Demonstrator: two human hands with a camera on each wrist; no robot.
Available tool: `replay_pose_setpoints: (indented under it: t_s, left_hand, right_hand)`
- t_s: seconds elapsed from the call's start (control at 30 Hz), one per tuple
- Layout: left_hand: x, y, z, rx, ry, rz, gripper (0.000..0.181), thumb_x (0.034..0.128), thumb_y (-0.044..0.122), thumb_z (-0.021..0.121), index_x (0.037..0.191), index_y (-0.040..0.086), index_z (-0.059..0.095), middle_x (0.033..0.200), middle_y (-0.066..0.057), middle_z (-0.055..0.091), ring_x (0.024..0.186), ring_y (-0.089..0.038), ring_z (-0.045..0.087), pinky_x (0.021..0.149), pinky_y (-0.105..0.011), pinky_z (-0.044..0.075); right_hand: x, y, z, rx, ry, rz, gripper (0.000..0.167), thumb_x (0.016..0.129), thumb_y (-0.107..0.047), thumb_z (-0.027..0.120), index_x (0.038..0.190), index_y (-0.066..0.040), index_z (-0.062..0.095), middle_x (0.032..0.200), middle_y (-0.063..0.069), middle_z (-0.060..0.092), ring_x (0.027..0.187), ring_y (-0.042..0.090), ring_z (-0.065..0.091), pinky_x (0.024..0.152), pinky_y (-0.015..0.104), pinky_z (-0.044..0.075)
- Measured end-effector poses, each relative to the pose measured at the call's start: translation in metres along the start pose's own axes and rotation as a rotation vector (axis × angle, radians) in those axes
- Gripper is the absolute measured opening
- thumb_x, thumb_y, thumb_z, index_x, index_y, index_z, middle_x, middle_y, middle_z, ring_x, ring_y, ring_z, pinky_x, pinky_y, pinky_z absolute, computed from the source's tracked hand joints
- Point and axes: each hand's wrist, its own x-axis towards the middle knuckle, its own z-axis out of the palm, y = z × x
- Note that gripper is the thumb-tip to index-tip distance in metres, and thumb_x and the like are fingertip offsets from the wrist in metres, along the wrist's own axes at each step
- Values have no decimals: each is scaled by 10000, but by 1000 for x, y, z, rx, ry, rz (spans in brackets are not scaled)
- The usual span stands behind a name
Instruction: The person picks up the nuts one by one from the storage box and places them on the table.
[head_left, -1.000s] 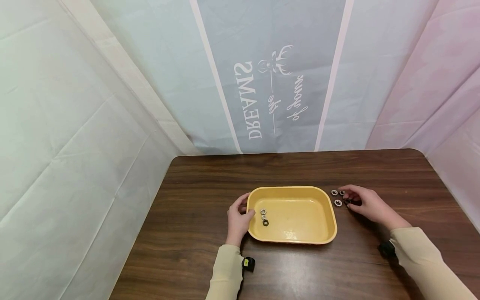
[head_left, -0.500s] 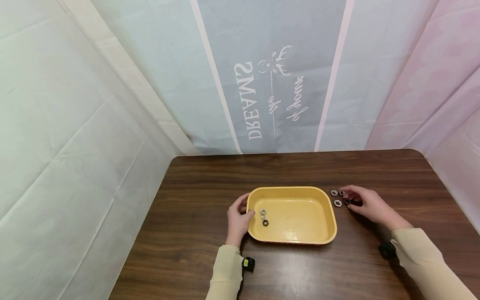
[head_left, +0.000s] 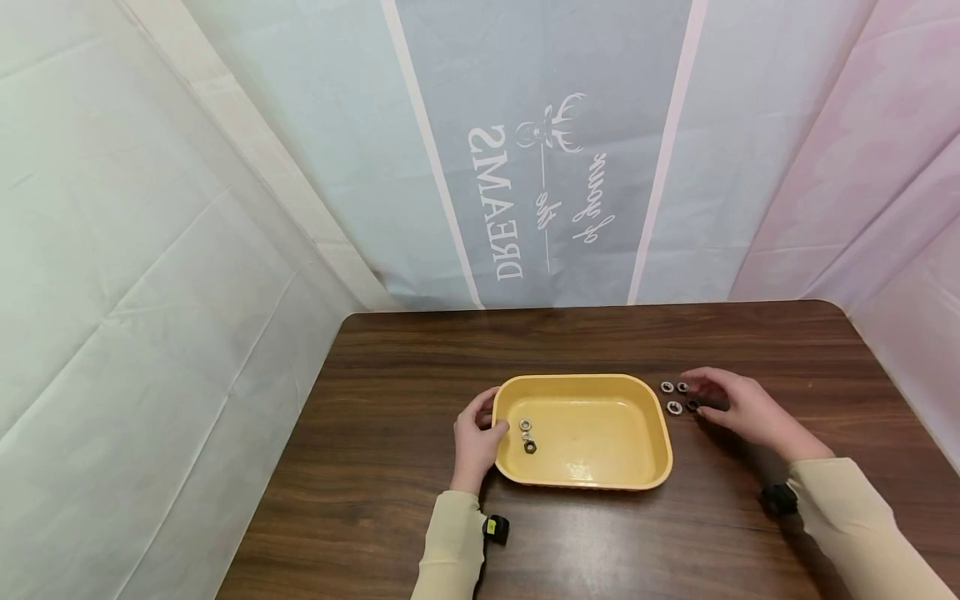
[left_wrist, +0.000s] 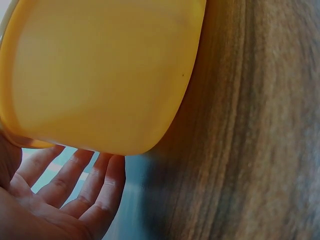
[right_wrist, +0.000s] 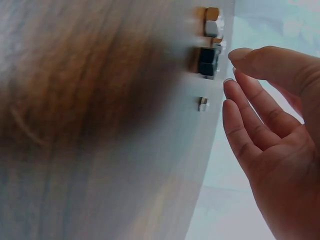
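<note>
My left hand point(head_left: 477, 442) grips the left end of a yellow rectangular tray point(head_left: 585, 383), thumb over the rim and fingers outside; in the left wrist view those fingers point(left_wrist: 102, 187) lie against its outer wall. Inside the tray are a silver nut point(head_left: 525, 425), a smaller silver piece point(head_left: 527, 437) and a black hex nut point(head_left: 530, 447). My right hand point(head_left: 742, 408) hovers beside another black nut point(head_left: 692, 406) on the table, thumb and fingers apart, holding nothing. The right wrist view shows a gap between its thumb and the black nut point(right_wrist: 207, 62).
Close to the tray's right end lie silver nuts, one at the back point(head_left: 667, 387), a smaller one point(head_left: 682, 387) and one in front point(head_left: 674, 408). The dark wood-grain table point(head_left: 405, 350) meets a printed cloth backdrop point(head_left: 570, 275) behind and a pale cloth at the left.
My right hand has drawn slightly to the right of the black nut, its thumb and fingers a little wider apart. The left hand keeps its grip on the tray.
</note>
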Motion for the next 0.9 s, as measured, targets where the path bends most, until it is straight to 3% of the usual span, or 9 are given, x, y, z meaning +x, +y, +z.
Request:
replay_pose_setpoints:
  t_s: [0.27,0.57,0.9]
  left_hand:
    - [0,1,0,2,6,16,563,727,-95,627,1210,192,663,1052,-85,661,819,-210,622,637,-292,535]
    - [-1,1,0,-13,6,17,565,722,-101,626,1217,171,660,1055,-99,661,831,-239,628,638,-299,537]
    - [0,1,0,-4,8,3,570,724,-86,615,1215,201,660,1055,-72,661,819,-188,619,645,-288,534]
  right_hand:
    - [6,-13,-6,-27,-18,3,567,668,103,780,1192,-11,595,1033,101,665,901,259,631,743,345,531]
    - [14,-36,-11,-2,4,-55,611,663,96,795,1218,-49,585,1028,73,662,878,224,635,745,298,531]
    - [25,-57,-12,6,12,-129,649,640,110,796,1229,-56,580,1029,12,664,871,83,609,730,217,505]
